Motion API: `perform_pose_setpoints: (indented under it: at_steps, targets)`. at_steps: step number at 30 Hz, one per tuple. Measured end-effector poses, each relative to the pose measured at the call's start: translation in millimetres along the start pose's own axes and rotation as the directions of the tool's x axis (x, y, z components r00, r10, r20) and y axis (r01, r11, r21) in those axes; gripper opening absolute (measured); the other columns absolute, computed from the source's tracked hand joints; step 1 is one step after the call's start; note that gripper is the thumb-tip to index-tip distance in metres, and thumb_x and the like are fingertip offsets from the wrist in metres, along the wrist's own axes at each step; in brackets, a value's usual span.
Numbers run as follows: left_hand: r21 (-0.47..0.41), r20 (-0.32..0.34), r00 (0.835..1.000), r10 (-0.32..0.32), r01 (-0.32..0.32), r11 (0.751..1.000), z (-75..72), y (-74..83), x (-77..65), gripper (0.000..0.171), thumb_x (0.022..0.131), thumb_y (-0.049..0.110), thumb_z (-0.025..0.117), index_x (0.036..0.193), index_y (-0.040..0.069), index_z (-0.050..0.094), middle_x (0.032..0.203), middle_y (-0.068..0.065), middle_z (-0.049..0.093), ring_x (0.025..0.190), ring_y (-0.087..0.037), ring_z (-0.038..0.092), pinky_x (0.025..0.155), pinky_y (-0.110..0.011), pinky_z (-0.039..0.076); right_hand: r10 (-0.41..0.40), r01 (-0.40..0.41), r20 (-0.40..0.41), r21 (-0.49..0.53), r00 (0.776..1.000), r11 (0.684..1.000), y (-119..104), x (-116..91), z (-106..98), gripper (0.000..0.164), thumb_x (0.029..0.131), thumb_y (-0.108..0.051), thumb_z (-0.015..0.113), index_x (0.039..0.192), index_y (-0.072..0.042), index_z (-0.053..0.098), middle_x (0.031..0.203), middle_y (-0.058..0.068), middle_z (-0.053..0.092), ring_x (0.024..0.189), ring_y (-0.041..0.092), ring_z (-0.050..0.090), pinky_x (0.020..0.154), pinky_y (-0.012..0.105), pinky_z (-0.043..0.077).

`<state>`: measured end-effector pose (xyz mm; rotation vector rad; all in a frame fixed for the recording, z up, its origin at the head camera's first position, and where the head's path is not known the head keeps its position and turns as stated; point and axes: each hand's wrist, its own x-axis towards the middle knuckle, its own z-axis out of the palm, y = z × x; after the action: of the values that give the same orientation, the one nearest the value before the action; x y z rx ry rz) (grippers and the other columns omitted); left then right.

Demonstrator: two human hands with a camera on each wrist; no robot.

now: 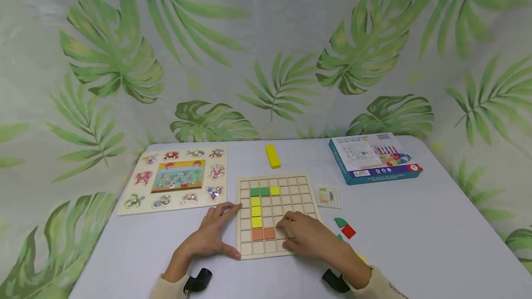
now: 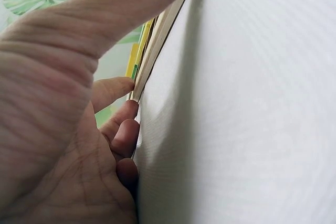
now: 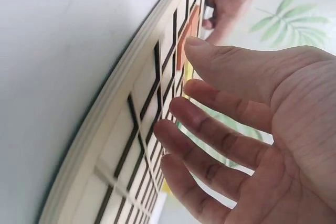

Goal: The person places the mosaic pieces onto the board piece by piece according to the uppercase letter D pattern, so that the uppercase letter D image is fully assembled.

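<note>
A wooden grid board (image 1: pixel 308 193) lies in front of me. In its cells sit two green tiles (image 1: pixel 259 191), several yellow tiles (image 1: pixel 256 211) and two orange tiles (image 1: pixel 263 234). My left hand (image 1: pixel 212 232) steadies the board's left side, thumb at the lower corner and a fingertip farther up the edge. Over the lower right of the grid hovers my right hand (image 1: pixel 307 236), its fingertips just right of the orange tiles. The right wrist view shows its fingers (image 3: pixel 202 121) loosely bent and apart, with nothing between them and the thumb.
Right of the board lie a small pattern card (image 1: pixel 329 196), a green quarter-round piece (image 1: pixel 341 222) and a red square (image 1: pixel 348 231); more pieces are partly hidden by my right arm. A sea-animal puzzle (image 1: pixel 172 206), a yellow block (image 1: pixel 272 156) and a box (image 1: pixel 378 176) stand farther back.
</note>
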<state>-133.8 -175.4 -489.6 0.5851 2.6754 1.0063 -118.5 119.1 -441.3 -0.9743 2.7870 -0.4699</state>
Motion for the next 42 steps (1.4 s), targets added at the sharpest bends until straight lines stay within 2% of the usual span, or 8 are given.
perform_pose_setpoints:
  at_steps: [7,13,17,23,30,34,39,42]
  targets:
    - [0.010,0.010,1.000,0.009,-0.009,1.000,-1.4,-3.3,0.9,0.124,0.052,0.049,0.096,0.156,0.017,0.036,0.153,-0.008,0.033,0.129,-0.029,0.031,0.106,-0.056,0.028,0.041,-0.041,0.007,0.028,0.999,0.999,7.9,-17.6,-8.3,0.032,0.088,-0.025,0.076,0.117,-0.011,0.073,0.114,0.000,0.069,0.105,0.018,0.063,0.093,0.042,0.053]
    - [0.008,0.007,1.000,0.009,-0.009,1.000,-1.7,-4.6,0.6,0.125,0.052,0.049,0.096,0.156,0.017,0.036,0.153,-0.009,0.033,0.129,-0.030,0.031,0.105,-0.056,0.028,0.041,-0.041,-0.007,0.049,0.999,0.998,20.5,-33.5,-11.3,0.029,0.089,-0.024,0.075,0.115,-0.012,0.073,0.114,-0.002,0.067,0.108,0.018,0.061,0.094,0.041,0.052]
    - [0.003,0.006,1.000,0.008,-0.008,1.000,-0.8,-3.8,0.0,0.124,0.052,0.049,0.096,0.156,0.018,0.037,0.153,-0.008,0.034,0.129,-0.029,0.032,0.105,-0.055,0.028,0.058,-0.058,-0.012,0.043,0.998,0.997,31.1,-45.6,-13.4,0.029,0.089,-0.027,0.075,0.115,-0.015,0.072,0.115,-0.004,0.065,0.109,0.016,0.061,0.090,0.038,0.053]
    - [-0.009,0.004,1.000,0.012,-0.012,1.000,2.5,-1.8,0.1,0.125,0.052,0.050,0.096,0.156,0.017,0.036,0.153,-0.009,0.034,0.130,-0.029,0.031,0.107,-0.057,0.027,0.129,-0.128,-0.021,0.045,0.991,0.991,45.4,-71.8,-18.4,0.031,0.086,-0.029,0.079,0.114,-0.020,0.071,0.116,-0.007,0.064,0.106,0.016,0.062,0.087,0.041,0.054]
    - [-0.017,0.006,1.000,-0.004,0.004,1.000,3.0,-1.1,1.0,0.125,0.051,0.049,0.096,0.157,0.018,0.036,0.154,-0.007,0.034,0.132,-0.029,0.030,0.107,-0.058,0.027,0.215,-0.215,0.018,0.039,0.977,0.976,61.9,-98.1,-22.7,0.018,0.082,-0.030,0.082,0.091,-0.028,0.067,0.098,-0.018,0.058,0.089,0.003,0.055,0.079,0.033,0.054]
    - [-0.004,0.005,1.000,0.000,0.000,1.000,1.5,-2.0,0.7,0.125,0.052,0.049,0.096,0.156,0.018,0.036,0.154,-0.007,0.033,0.130,-0.028,0.031,0.108,-0.058,0.026,0.282,-0.287,0.074,0.068,0.956,0.955,69.7,-107.9,-25.4,0.020,0.080,-0.029,0.083,0.089,-0.030,0.066,0.097,-0.017,0.058,0.087,0.005,0.054,0.079,0.034,0.053]
    - [-0.004,0.001,1.000,0.008,-0.008,1.000,0.8,-2.3,0.6,0.125,0.052,0.049,0.096,0.156,0.017,0.036,0.154,-0.008,0.034,0.129,-0.028,0.031,0.108,-0.058,0.027,0.410,-0.429,0.165,0.102,0.897,0.898,77.1,-111.6,-26.1,0.023,0.076,-0.027,0.086,0.090,-0.029,0.069,0.093,-0.012,0.059,0.086,0.010,0.054,0.084,0.038,0.055]
    - [-0.010,-0.001,1.000,0.010,-0.010,1.000,0.8,-1.4,0.2,0.125,0.051,0.049,0.096,0.156,0.016,0.036,0.154,-0.008,0.034,0.128,-0.028,0.032,0.108,-0.058,0.027,0.447,-0.474,0.204,0.107,0.871,0.874,80.9,-112.5,-25.0,0.022,0.076,-0.023,0.086,0.090,-0.027,0.070,0.091,-0.010,0.059,0.085,0.012,0.054,0.085,0.039,0.055]
